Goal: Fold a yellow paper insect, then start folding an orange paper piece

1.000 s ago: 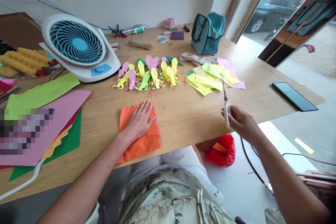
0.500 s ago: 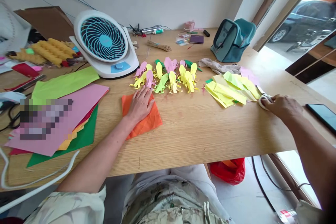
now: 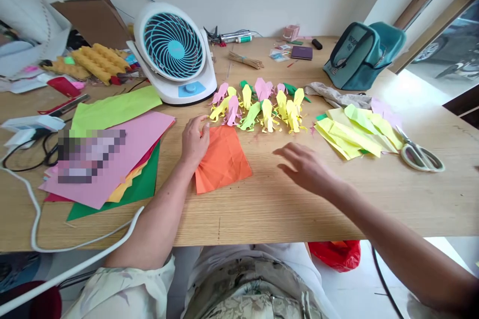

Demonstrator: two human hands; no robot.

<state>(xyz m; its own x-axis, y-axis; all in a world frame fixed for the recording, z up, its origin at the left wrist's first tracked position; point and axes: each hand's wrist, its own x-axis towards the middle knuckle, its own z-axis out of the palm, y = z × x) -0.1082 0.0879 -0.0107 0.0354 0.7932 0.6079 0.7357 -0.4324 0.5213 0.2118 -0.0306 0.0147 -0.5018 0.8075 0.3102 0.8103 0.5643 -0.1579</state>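
Sheet (image 3: 228, 159), orange, creased; head view; on the worktop (image 3: 299, 222), immediately right of the left grip, left of the right grip. Left grip (image 3: 195, 142): fingers curled at the sheet's left edge; whether they pinch it cannot be told. Right grip (image 3: 305, 165): fingers parted, holding nothing, apart from the sheet. Scissors (image 3: 422, 157): right of the right grip, well apart. Paper figures (image 3: 267, 115), pink, yellow, green: just beyond and between both grips. Fan (image 3: 175, 50): farther beyond the left grip. Hazards, as judged: a careless sweep of either grip could scatter the figures; draught, were the fan running, could lift the sheet if unpinned; uneven pulling could tear it along a crease.
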